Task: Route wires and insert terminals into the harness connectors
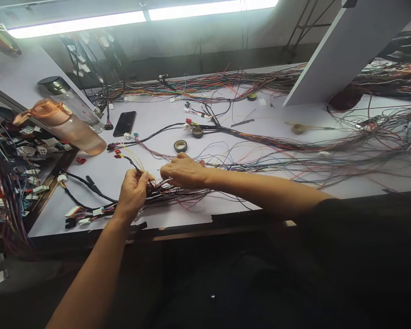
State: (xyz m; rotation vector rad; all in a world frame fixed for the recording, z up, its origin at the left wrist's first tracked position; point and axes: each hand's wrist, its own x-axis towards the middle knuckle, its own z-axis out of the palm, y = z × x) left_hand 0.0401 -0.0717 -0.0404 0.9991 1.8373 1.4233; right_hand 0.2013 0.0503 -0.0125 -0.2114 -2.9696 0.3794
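Note:
My left hand pinches a wire bundle near the table's front edge, where thin yellow wires and a short black-wrapped branch with a red connector stick out above the fingers. To its right, my right hand is closed over wires of the same bundle; its fingertips are partly hidden. Taped black branches with white connectors lie left of my left hand. Just behind my right hand is a black tape roll. A second tape roll sits farther back beside another harness.
Two bottles, one orange-capped and one dark-capped, lean at the left beside a phone. Loose wires spread across the right. A white upright panel stands at the back right; connectors crowd the left edge.

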